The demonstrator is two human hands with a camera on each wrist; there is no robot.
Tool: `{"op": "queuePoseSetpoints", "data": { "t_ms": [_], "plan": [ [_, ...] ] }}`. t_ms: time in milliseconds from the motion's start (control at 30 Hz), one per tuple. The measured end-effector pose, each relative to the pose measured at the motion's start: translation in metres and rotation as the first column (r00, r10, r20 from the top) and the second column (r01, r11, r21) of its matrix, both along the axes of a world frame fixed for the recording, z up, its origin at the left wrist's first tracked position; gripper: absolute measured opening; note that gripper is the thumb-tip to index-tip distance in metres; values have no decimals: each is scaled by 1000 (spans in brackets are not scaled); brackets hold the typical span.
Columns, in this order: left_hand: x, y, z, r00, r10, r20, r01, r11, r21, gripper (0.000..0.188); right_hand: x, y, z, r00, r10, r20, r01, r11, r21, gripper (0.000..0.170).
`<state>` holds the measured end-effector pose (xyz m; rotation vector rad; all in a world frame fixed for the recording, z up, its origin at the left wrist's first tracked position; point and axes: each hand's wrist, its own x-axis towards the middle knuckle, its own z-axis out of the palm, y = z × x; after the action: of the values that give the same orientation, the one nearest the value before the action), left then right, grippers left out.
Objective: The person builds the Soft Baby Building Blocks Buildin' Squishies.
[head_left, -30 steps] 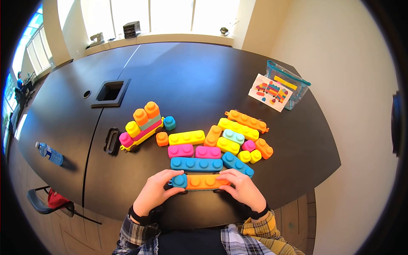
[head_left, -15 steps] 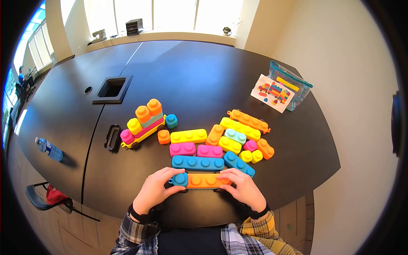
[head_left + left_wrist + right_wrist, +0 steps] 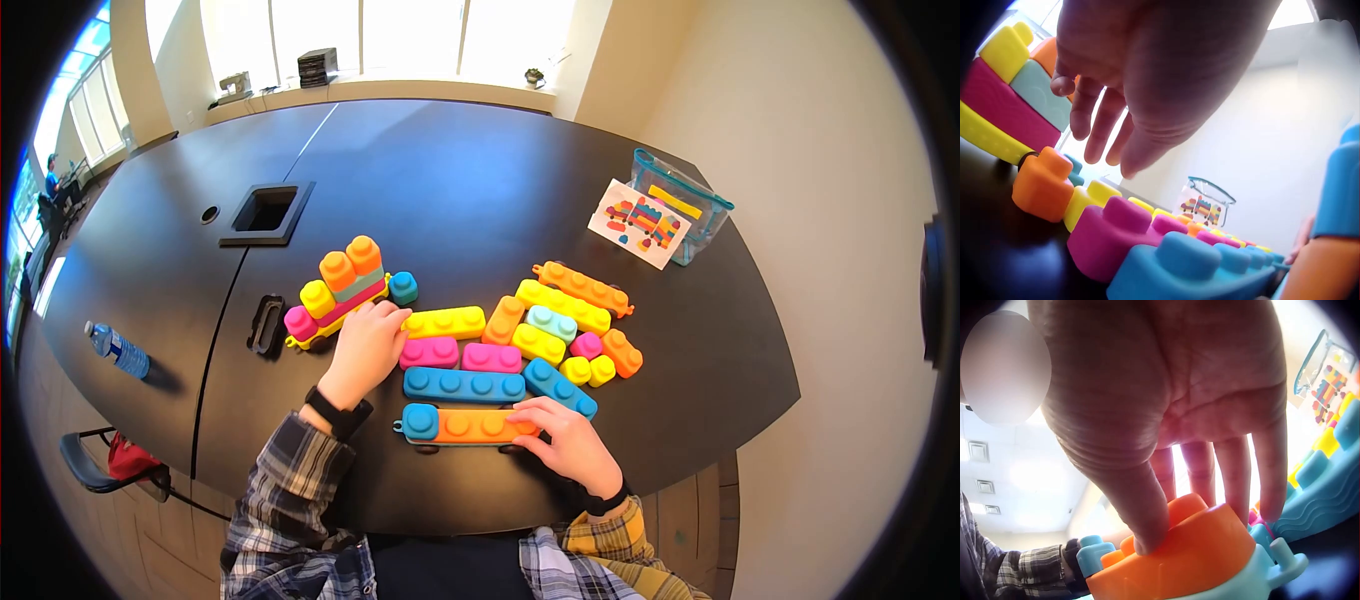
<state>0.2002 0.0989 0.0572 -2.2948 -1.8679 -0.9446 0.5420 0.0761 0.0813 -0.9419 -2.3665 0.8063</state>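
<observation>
My right hand (image 3: 572, 440) grips the end of a long orange block (image 3: 470, 426), thumb on the near side and fingers on the far side. That block and a blue single-stud block (image 3: 421, 421) sit on a light blue wheeled base (image 3: 1222, 590) near the table's front edge. My left hand (image 3: 366, 345) reaches over the table with its fingers pointing down and holds nothing. Below it, in the left wrist view, stands a small orange block (image 3: 1041, 187), which the hand hides in the head view. A yellow block (image 3: 445, 323) lies just right of the left hand.
A stacked toy train car (image 3: 350, 290) stands at the left beside a dark blue block (image 3: 403, 288). Blue (image 3: 465, 384), pink (image 3: 491, 358) and other blocks spread across the middle. A picture card (image 3: 640, 222) leans on a clear bag (image 3: 705, 235). A water bottle (image 3: 118, 350) stands far left.
My left hand has let go of the blue block end of the wheeled car and moved forward and left, over the small orange block. My right hand keeps its grip.
</observation>
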Motion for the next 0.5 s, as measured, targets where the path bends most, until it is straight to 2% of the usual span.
{"op": "queuePoseSetpoints", "data": {
  "t_ms": [67,167,233,300,367,400,433,467,500],
  "plan": [
    [1,11,-4,994,23,-107,-32,996,-81,28,0,0,0,1000,9,-1,-9,1000,3,30],
    [-1,25,-13,990,21,-142,-38,993,-115,26,1,1,0,1000,14,2,-14,999,-51,29],
    [-4,30,-14,990,4,-138,-22,991,-130,23,2,3,-3,999,40,28,-40,999,20,28],
    [-4,32,-10,991,-12,-135,-8,989,-145,22,3,4,-5,998,43,45,-44,999,23,30],
    [-5,31,-6,999,-27,36,32,987,-160,23,3,4,-6,997,47,62,-48,999,25,33],
    [-3,27,2,999,-27,34,32,987,-160,23,3,5,-5,998,21,54,-23,999,26,41],
    [-1,22,11,995,-51,91,59,995,-82,23,2,6,-4,999,-5,46,3,1000,27,49],
    [2,16,22,986,-80,146,81,997,-2,24,1,6,0,999,-4,44,3,1000,27,49],
    [7,9,35,986,-79,146,81,997,-3,24,-1,5,6,997,-70,-17,71,996,61,58]
  ]
}}
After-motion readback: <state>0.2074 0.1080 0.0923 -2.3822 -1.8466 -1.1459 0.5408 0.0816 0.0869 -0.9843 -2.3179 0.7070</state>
